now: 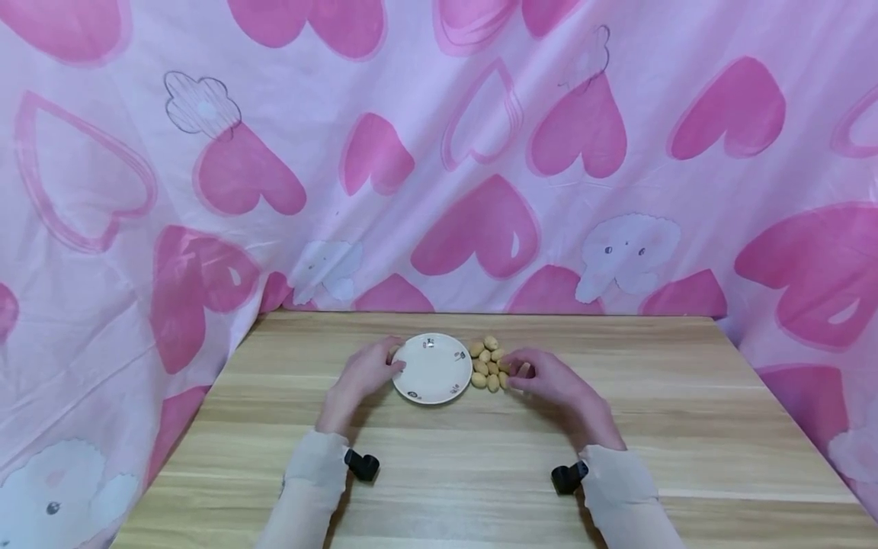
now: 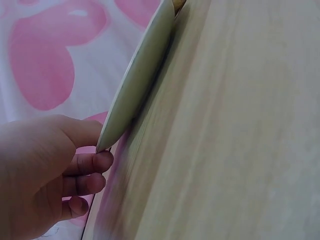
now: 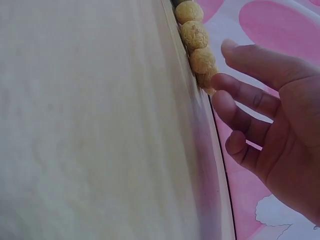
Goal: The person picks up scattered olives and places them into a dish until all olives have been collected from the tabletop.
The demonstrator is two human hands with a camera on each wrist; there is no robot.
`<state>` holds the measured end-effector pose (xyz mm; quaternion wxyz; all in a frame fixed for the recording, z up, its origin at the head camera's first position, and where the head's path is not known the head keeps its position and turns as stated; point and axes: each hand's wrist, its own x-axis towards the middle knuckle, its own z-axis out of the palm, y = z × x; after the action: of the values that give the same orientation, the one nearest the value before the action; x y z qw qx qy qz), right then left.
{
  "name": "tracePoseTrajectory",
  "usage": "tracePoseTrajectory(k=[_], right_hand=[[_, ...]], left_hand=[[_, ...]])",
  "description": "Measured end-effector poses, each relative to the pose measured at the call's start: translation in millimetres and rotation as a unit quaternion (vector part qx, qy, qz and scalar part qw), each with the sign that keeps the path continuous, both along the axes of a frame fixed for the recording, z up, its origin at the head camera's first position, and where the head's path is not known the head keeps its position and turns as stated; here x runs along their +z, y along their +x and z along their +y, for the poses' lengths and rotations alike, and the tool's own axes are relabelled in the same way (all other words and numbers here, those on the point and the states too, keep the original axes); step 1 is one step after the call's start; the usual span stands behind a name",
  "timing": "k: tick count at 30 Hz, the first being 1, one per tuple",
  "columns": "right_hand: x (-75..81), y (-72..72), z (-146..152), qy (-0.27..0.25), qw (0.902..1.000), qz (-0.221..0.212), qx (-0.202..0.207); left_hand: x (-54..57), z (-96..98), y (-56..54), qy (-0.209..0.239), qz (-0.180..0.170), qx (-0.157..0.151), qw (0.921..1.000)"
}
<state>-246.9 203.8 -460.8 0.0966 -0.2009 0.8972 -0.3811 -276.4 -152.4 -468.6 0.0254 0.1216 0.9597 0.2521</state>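
Note:
A round white plate [image 1: 434, 369] with small dark prints near its rim lies at the middle of the table's far half. My left hand [image 1: 365, 370] pinches its left edge, thumb on the rim and forefinger below. In the left wrist view the plate [image 2: 135, 85] shows its pale underside, with the other fingers of my left hand [image 2: 47, 172] loosely bent. Right beside the plate sits a cluster of several tan, rough-shelled walnuts [image 1: 493, 381]. My right hand [image 1: 549, 377] is at the cluster's right side, thumb apart from the bent fingers, fingertips right at the nearest walnuts [image 3: 202, 61].
The wooden table [image 1: 446, 473] spreads towards me and to both sides. A pink cloth [image 1: 473, 152] with hearts hangs behind it and at the sides. Each wrist carries a small black camera, one on the left [image 1: 362, 465] and one on the right [image 1: 569, 478].

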Motion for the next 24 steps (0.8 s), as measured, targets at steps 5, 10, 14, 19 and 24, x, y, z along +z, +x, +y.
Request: tracePoseTrajectory(k=[5, 10, 14, 19, 24], right_hand=[[-3.7, 1.5, -1.5, 0.006, 1.0000, -0.002, 0.008], [-6.0, 1.8, -4.9, 0.016, 0.9998, -0.005, 0.014], [-7.5, 2.4, -6.8, 0.013, 0.9997, -0.019, 0.003], [-8.1, 2.5, -7.0, 0.008, 0.9998, -0.018, 0.000], [-6.1, 1.4, -5.8, 0.008, 0.9999, -0.014, 0.004]], left_hand=[[-3.9, 0.4, 0.4, 0.001, 0.001, 0.001, 1.0000], [-5.4, -0.7, 1.6, 0.005, 0.004, 0.007, 1.0000], [-5.7, -0.9, 1.9, 0.004, 0.001, 0.010, 0.9999], [-4.9, 0.7, 0.9, 0.005, -0.002, 0.015, 0.9999], [-1.4, 3.4, 1.1, 0.010, -0.003, 0.019, 0.9998]])
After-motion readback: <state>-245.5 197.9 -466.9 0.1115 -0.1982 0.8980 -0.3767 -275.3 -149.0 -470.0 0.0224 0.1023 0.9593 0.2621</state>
